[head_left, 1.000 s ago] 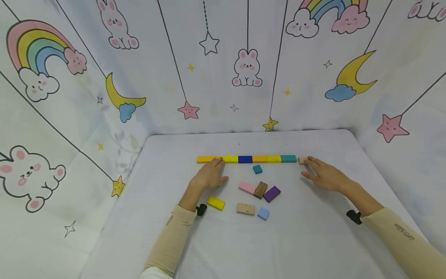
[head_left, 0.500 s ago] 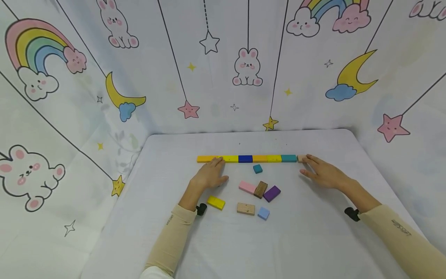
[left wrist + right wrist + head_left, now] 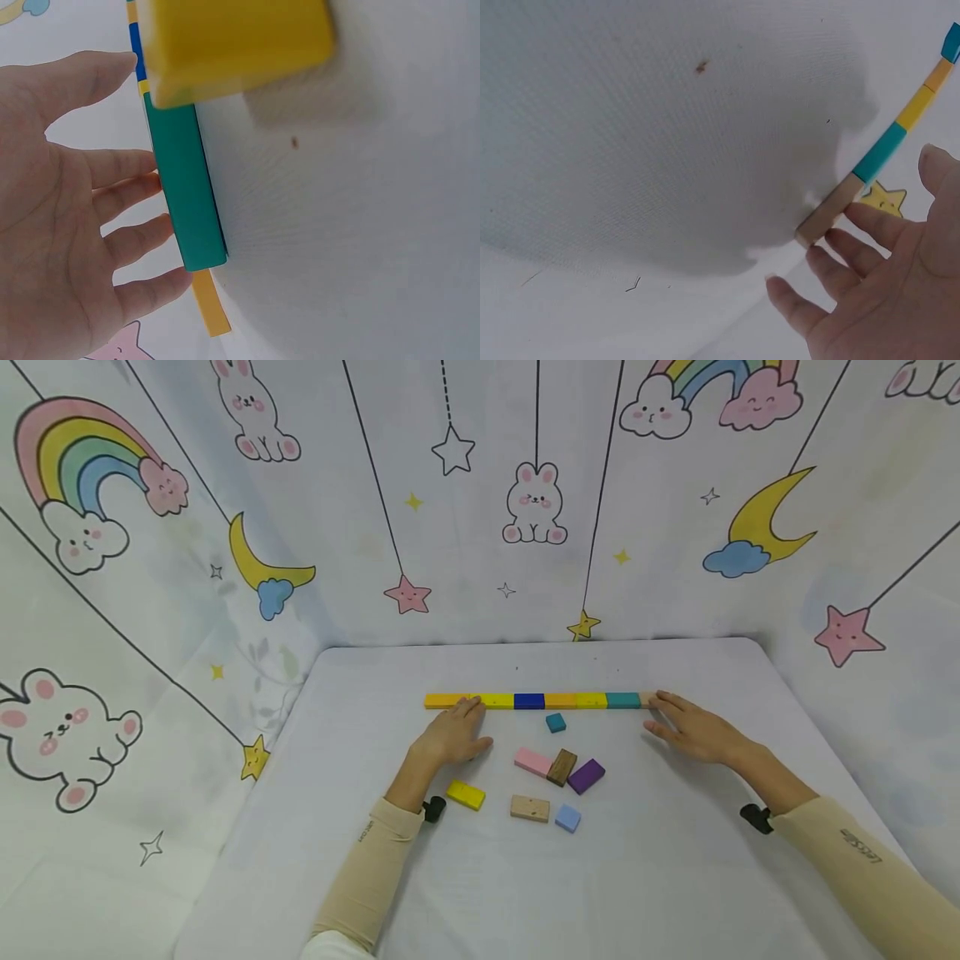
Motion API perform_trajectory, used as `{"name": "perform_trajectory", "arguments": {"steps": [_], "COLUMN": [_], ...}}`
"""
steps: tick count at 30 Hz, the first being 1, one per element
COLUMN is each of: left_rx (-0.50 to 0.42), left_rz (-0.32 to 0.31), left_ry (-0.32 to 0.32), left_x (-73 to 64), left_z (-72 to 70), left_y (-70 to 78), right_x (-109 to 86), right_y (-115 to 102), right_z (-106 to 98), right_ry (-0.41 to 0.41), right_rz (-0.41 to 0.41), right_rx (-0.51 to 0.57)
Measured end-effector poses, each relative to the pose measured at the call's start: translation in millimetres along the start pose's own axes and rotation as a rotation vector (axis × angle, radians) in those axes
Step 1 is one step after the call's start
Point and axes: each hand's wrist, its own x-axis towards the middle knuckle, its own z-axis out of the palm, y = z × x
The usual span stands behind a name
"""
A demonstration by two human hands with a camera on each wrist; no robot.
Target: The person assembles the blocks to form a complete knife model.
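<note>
A straight row of coloured blocks lies across the far part of the table, with a blue block (image 3: 528,701) near its middle. My left hand (image 3: 448,733) rests at the row's left part. Its fingertips touch a green block (image 3: 184,187), which the fingers hide in the head view. Beyond that is an orange block (image 3: 445,701) at the left end. At the right end, my right hand (image 3: 697,727) touches a plain wooden block (image 3: 831,208) with extended fingers, the thumb apart. This block meets a teal block (image 3: 623,700) in the row.
Nearer the person lie a small teal block (image 3: 556,722), pink block (image 3: 532,762), brown block (image 3: 562,767), purple block (image 3: 587,776), yellow block (image 3: 466,794), tan block (image 3: 529,808) and light blue block (image 3: 567,818). A patterned cloth (image 3: 480,552) hangs behind the table.
My right hand has slid the wooden block left, closing the small gap to the teal block. The left hand stays in place.
</note>
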Motion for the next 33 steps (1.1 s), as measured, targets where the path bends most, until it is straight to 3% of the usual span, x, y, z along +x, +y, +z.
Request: {"name": "perform_trajectory", "arguments": {"steps": [15, 26, 33], "left_rx": [0.003, 0.0, -0.009], "left_rz": [-0.015, -0.014, -0.014], "left_ry": [0.004, -0.002, -0.003], "left_x": [0.2, 1.2, -0.2], "left_z": [0.1, 1.7, 0.1], "left_y": [1.0, 0.5, 1.9], "right_x": [-3.0, -11.4, -11.8], "right_y": [-9, -49, -53], "right_z": [-2, -1, -2], "right_ry": [0.025, 0.068, 0.076], "right_rz": [-0.02, -0.095, -0.095], "right_rx": [-0.008, -0.052, -0.07]}}
